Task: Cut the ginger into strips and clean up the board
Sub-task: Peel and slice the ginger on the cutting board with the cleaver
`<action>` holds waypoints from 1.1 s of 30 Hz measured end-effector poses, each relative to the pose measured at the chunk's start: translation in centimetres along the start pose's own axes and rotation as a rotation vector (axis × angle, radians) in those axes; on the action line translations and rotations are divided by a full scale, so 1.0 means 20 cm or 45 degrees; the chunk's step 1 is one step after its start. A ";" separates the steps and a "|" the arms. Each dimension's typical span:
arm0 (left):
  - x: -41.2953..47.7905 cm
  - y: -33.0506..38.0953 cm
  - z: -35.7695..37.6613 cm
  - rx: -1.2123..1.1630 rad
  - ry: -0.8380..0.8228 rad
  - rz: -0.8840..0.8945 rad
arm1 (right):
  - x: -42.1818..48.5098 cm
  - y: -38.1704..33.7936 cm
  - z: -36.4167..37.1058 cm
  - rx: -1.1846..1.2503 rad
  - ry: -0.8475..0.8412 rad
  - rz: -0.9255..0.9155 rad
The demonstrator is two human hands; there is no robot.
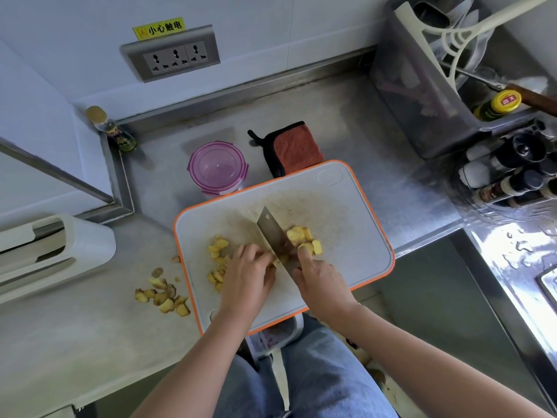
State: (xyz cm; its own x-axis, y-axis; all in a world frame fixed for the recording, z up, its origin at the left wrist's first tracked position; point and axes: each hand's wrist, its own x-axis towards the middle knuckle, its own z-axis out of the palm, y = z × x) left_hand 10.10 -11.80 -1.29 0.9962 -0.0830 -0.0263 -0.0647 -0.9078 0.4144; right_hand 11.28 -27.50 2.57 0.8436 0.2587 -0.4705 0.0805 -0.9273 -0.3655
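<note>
Right grip [319, 285] holds the cleaver [271, 230], left grip [245, 276] pinches ginger [278, 261] on the board [346, 236]; wall label [158, 28] reads 小心触电

left hand [247, 277] fingers curled, palm down | right hand [320, 280] clenched

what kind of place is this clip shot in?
A kitchen, possibly a commercial or shared one: a stainless steel counter, a cutting board with cut ginger and a cleaver, and a rack of seasoning bottles at the right.
</note>
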 end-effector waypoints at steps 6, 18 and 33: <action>0.03 0.00 -0.05 0.001 -0.047 -0.180 | -0.01 0.00 0.01 0.023 0.009 0.000; 0.04 0.07 -0.08 -0.598 -0.133 -0.848 | 0.00 -0.11 0.03 -0.103 0.005 -0.043; 0.04 0.05 -0.03 -1.182 0.045 -1.220 | -0.01 -0.16 -0.05 0.050 0.065 -0.036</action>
State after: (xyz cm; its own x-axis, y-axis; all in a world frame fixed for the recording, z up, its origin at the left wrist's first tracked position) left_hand 10.86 -12.62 -0.32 0.6278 0.4497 -0.6353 0.7063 0.0141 0.7078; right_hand 11.41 -24.75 4.60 0.8673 0.2693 -0.4186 0.0844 -0.9084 -0.4096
